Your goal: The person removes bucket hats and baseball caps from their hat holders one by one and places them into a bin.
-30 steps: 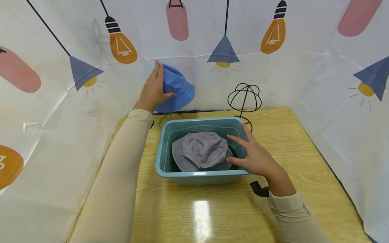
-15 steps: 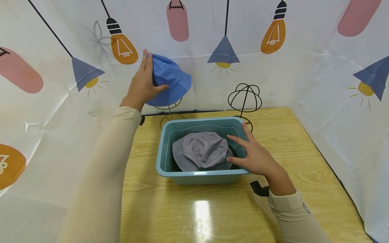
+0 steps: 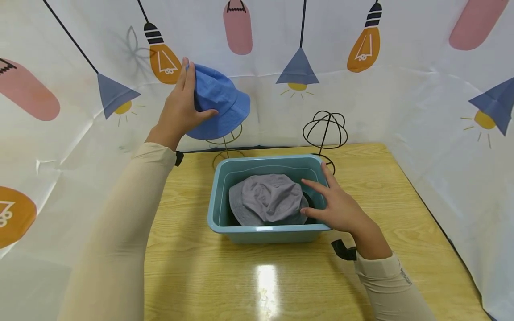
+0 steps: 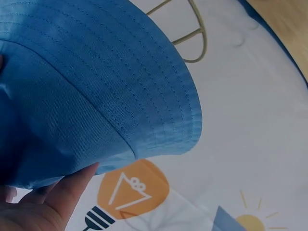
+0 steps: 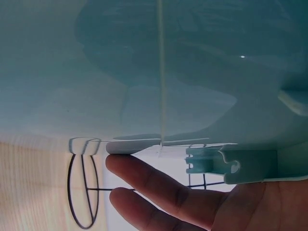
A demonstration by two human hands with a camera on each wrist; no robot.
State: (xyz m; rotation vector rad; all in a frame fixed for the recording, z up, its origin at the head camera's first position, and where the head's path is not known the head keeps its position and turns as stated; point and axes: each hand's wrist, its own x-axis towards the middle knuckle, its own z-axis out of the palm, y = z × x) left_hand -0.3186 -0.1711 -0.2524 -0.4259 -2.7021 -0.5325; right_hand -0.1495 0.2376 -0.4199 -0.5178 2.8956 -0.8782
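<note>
My left hand [image 3: 180,104] holds a blue bucket hat [image 3: 222,102] between the thumb and fingers, raised in front of the patterned backdrop. In the left wrist view, the stitched brim [image 4: 159,91] fans out and the thumb lies along the crown. Behind and below the hat, a gold wire hat stand [image 3: 225,143] shows, its upper part mostly hidden. At the teal plastic bin [image 3: 213,196], my right hand [image 3: 341,207] rests over the right rim with fingers spread. From the right wrist view, two fingers [image 5: 149,180] extend straight along the bin's outside. A grey bucket hat [image 3: 267,198] lies in the bin.
A black wire hat stand [image 3: 324,129] rises behind the bin's right back corner. Something dark [image 3: 310,203] lies under the grey hat's right side. The wooden table [image 3: 225,281] ends at a white backdrop [image 3: 277,116] printed with lamps and bulbs.
My left hand has moved up and to the left with the blue hat, uncovering more of the gold stand. The right hand and the bin have stayed put.
</note>
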